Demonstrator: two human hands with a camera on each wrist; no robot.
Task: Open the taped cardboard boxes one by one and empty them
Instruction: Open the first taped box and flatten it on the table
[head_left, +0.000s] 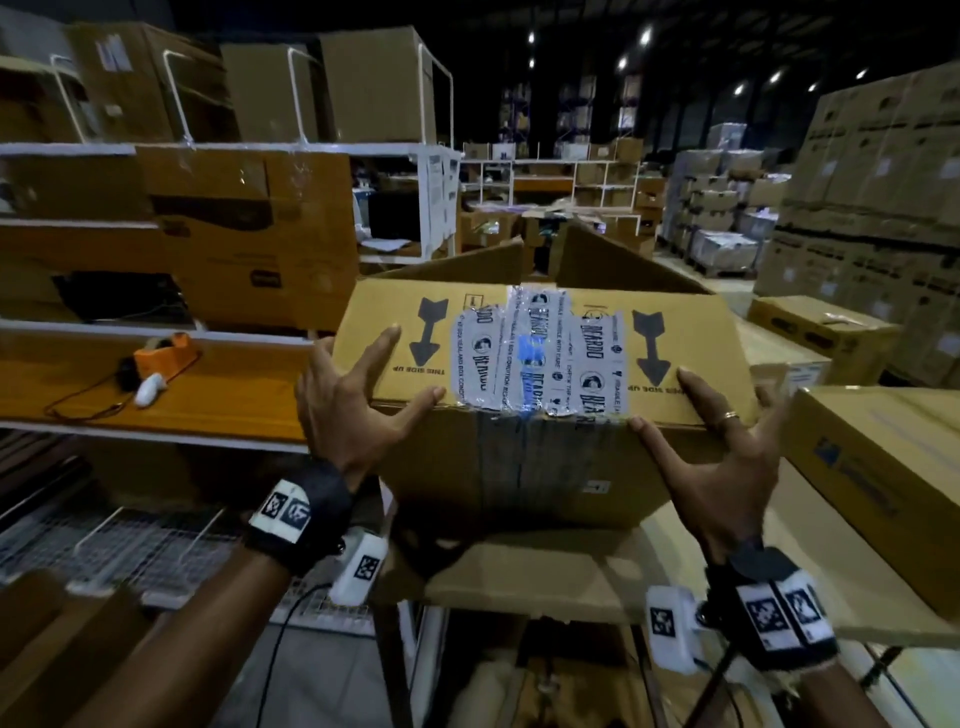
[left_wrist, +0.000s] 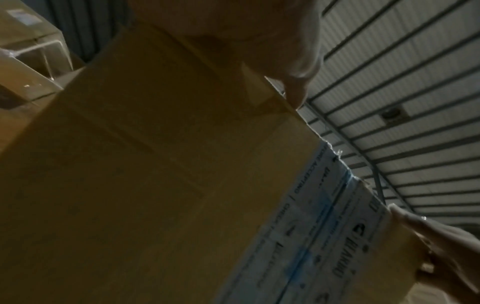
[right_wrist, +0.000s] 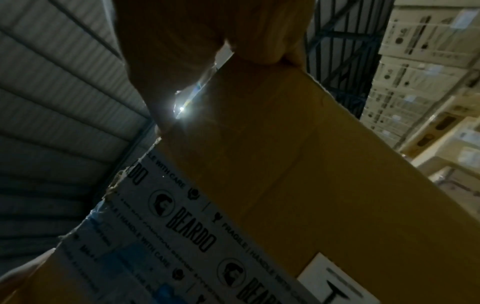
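Box (head_left: 545, 358) tipped over, flaps (head_left: 467, 262) open: we're likely emptying it. Left hand (head_left: 348, 415) and right hand (head_left: 727, 462), spread wide, clamp its edge. Next needs steady tilt.

The brown cardboard box (head_left: 540, 467) with grey printed tape (head_left: 540, 358) hides its inside and the outer fingertips of the right hand (head_left: 727, 467). Its small white label (head_left: 597, 487) is blurred, perhaps bearing print.

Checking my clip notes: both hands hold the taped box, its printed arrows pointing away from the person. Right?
No: the head view shows the arrows pointing toward the person. The left hand and right hand do hold the taped box.
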